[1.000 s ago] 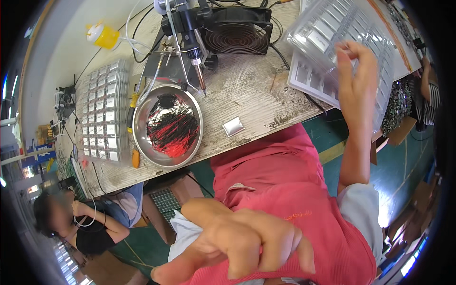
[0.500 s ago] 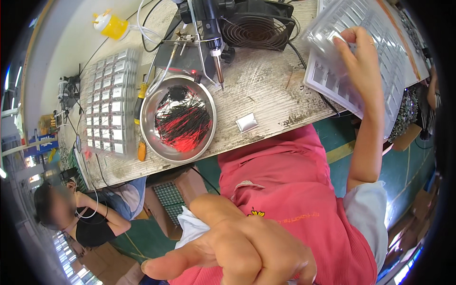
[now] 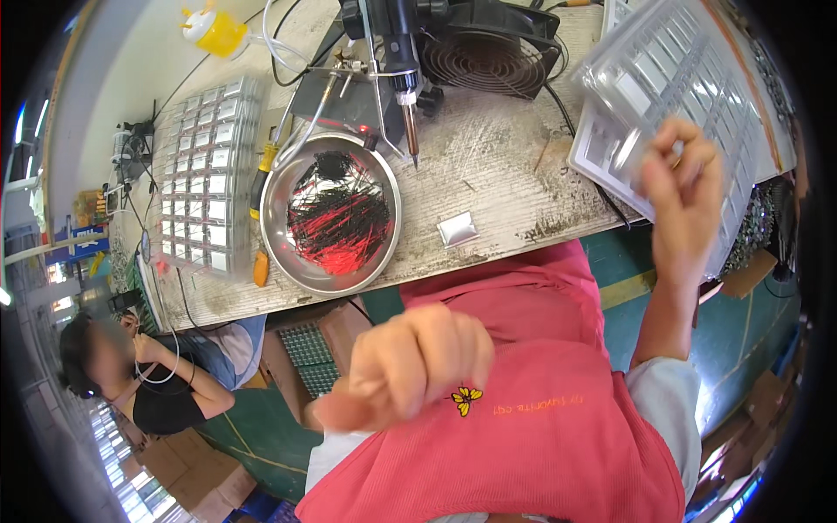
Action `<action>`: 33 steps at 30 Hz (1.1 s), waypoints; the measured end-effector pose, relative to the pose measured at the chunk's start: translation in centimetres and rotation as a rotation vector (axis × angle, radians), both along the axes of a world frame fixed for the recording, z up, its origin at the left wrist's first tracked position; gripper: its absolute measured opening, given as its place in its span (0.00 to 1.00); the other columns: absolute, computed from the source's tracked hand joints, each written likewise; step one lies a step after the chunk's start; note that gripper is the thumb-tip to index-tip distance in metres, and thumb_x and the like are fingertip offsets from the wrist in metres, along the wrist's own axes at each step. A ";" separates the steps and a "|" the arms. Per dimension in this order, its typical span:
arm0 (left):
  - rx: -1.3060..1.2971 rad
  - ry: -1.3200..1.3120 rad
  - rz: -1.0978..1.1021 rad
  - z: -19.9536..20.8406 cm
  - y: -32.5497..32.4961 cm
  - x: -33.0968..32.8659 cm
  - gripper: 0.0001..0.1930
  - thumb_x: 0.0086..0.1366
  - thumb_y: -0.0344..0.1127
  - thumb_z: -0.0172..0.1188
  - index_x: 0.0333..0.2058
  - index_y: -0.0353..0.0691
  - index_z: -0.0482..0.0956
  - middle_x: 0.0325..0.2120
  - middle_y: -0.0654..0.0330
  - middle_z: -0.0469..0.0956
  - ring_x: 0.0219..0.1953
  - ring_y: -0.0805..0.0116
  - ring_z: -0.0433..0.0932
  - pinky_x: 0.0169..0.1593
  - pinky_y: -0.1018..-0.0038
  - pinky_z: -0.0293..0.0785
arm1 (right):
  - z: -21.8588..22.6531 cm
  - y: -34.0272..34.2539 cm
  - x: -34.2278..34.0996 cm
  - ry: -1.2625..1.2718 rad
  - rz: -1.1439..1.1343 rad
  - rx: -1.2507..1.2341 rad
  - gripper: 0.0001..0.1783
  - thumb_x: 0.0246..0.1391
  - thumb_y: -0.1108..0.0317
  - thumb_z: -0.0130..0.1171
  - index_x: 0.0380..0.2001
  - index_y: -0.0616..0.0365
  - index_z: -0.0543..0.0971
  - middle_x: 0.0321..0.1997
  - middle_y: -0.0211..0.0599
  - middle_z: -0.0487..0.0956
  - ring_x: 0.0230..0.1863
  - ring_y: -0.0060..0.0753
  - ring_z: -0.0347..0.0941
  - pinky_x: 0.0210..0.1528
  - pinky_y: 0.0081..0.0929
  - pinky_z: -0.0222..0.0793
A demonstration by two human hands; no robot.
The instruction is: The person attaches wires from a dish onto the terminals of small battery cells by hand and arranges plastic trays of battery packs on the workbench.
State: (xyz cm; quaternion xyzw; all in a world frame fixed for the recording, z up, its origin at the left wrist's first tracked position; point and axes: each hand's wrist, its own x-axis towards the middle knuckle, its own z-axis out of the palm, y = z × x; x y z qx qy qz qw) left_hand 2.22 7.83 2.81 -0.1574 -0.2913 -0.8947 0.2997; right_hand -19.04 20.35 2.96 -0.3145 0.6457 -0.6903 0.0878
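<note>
My left hand (image 3: 405,366) is in front of my red apron, fingers curled in and its palm hidden. My right hand (image 3: 684,187) is over the near edge of the clear plastic trays (image 3: 697,113), its fingers bent together and blurred. Whatever either hand may hold does not show. A flat silver rectangular piece (image 3: 458,229) lies near the table's front edge. To its left stands a round metal bowl (image 3: 270,222) with many short red and black wires (image 3: 340,222). A soldering iron (image 3: 407,113) hangs tip down in a stand beside the bowl.
Clear trays filled with silver pieces (image 3: 200,179) stand at the left. A yellow-handled tool (image 3: 260,183) lies between them and the bowl. At the back are a black fan (image 3: 488,57) and a yellow-and-white bottle (image 3: 218,33). Another person (image 3: 166,375) sits at the lower left.
My right hand has drawn back toward me from the upper tray, its fingers curling in. The left hand has moved up and away from me, and its pointing finger has folded in.
</note>
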 end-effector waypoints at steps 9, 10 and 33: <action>-0.775 -0.948 0.613 -4.7 -2.1 4.3 0.04 0.61 0.28 0.56 0.30 0.36 0.70 0.28 0.61 0.70 0.27 0.71 0.67 0.36 0.78 0.66 | -4.7 0.8 4.5 -0.452 0.526 0.232 0.17 0.47 0.81 0.56 0.31 0.54 0.58 0.41 0.34 0.65 0.34 0.19 0.58 0.34 0.17 0.60; -0.806 -0.910 0.574 -5.1 -2.5 4.1 0.06 0.59 0.24 0.58 0.35 0.35 0.72 0.30 0.62 0.71 0.25 0.74 0.67 0.35 0.80 0.65 | -5.4 0.5 4.9 -0.337 0.555 0.215 0.20 0.46 0.78 0.60 0.32 0.53 0.58 0.42 0.34 0.64 0.32 0.18 0.58 0.30 0.17 0.60; -0.147 -1.014 0.021 -5.1 -0.9 1.9 0.07 0.68 0.33 0.55 0.35 0.35 0.72 0.26 0.67 0.73 0.27 0.84 0.70 0.32 0.85 0.67 | -5.0 -0.9 6.8 0.061 0.617 0.101 0.08 0.47 0.79 0.62 0.29 0.59 0.73 0.42 0.44 0.78 0.40 0.35 0.74 0.41 0.28 0.69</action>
